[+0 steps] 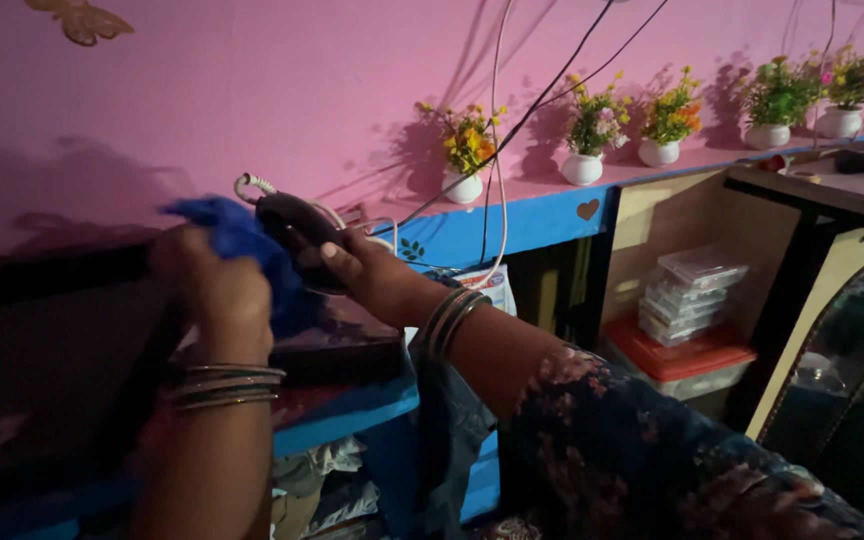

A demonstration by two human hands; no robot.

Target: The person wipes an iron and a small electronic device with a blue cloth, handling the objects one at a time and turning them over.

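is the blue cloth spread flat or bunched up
Bunched up: the blue cloth is crumpled in the left hand, against the black corded device held by the right hand.

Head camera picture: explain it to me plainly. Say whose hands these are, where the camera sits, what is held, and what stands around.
There is no machine here. A person wears the camera on their head, so it looks down at their own two arms, both with bangles at the wrist. The left hand grips a blue cloth. The right hand holds a small dark device with a white cord at its end; what it is I cannot tell. The cloth lies against the device. Behind, a pink wall has a ledge carrying small white pots of flowers. To the right, clear plastic boxes are stacked.
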